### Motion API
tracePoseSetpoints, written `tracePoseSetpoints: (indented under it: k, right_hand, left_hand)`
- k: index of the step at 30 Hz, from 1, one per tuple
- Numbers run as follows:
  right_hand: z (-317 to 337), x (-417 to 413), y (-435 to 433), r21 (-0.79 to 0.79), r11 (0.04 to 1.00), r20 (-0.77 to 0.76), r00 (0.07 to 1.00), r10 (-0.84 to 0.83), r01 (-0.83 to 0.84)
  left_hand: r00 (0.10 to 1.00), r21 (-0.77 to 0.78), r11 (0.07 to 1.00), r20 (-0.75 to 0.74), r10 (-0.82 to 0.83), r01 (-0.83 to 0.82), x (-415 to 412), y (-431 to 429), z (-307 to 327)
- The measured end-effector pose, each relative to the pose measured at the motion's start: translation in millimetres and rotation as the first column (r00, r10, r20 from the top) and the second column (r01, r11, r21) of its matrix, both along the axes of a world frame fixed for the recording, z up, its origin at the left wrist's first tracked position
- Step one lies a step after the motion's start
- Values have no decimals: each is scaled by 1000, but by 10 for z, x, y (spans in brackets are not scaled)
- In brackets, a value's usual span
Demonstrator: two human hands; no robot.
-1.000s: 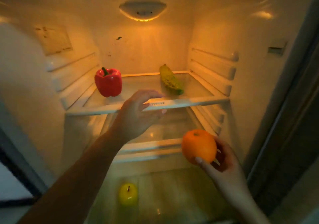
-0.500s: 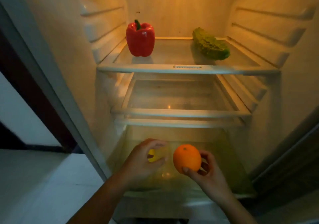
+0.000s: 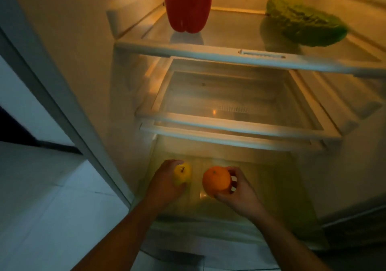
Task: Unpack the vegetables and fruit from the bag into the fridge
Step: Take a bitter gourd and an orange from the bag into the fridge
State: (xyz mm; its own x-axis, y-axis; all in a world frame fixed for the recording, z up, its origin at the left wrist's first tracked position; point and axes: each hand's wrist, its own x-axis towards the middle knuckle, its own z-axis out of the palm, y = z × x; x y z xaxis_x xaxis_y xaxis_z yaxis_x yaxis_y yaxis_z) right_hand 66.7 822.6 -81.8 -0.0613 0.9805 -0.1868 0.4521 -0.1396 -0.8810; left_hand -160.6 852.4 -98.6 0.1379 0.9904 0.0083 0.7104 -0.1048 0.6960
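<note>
Inside the open fridge, my right hand grips an orange low over the bottom drawer. My left hand curls round a yellow apple that sits at the drawer's left side. A red bell pepper stands upright on the top glass shelf, at its left. A bumpy green vegetable lies on the same shelf at the right. The bag is out of view.
A bare middle glass shelf hangs between the top shelf and the drawer. The fridge's left wall and frame run diagonally past a pale tiled floor. Ribbed shelf rails line the right wall.
Both hands have dropped from shelf height down into the bottom drawer. My left hand left the top shelf edge and closed round the yellow apple. The orange came down with my right hand.
</note>
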Motion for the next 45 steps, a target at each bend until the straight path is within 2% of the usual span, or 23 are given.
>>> tracePoseSetpoints:
  k: [3,6,9,12,15,19,27,31,33,38,45]
  right_hand:
    - [-136,-104,163,7,998,27,998,62,-62]
    - [-296,-167,301,-13,995,67,992,104,-103]
    - [-425,-183,404,-14,993,111,987,120,-119]
    - [-502,-192,486,-4,990,148,979,141,-142]
    - [-566,-209,537,10,987,164,974,155,-159]
    - [-654,-229,595,72,992,160,983,94,-107]
    - [-681,-201,542,95,990,205,975,83,-104]
    - [-678,-191,523,94,991,193,978,77,-97]
    - [-667,-203,552,93,992,168,984,64,-80]
    - [-614,-258,637,116,992,104,994,39,-51]
    - [-574,-217,590,115,990,205,977,62,-87]
  left_hand:
    - [987,-75,997,-161,3,-15,33,177,-149]
    - [969,-117,992,-240,-65,38,22,322,-305]
    - [974,-164,985,-211,-80,45,25,347,-302]
    - [976,-120,991,-201,-85,61,-4,358,-346]
    - [987,-71,997,-160,4,-16,-61,398,-423]
    - [990,30,991,-61,130,-128,-29,400,-413]
    - [992,33,999,-120,41,-37,-47,321,-428]
    - [988,116,993,-153,31,-13,-39,313,-422]
    - [995,81,996,-92,34,-26,-43,342,-400]
    - [995,65,994,-45,88,-85,-33,403,-413]
    - [992,80,993,-89,89,-81,-18,391,-377]
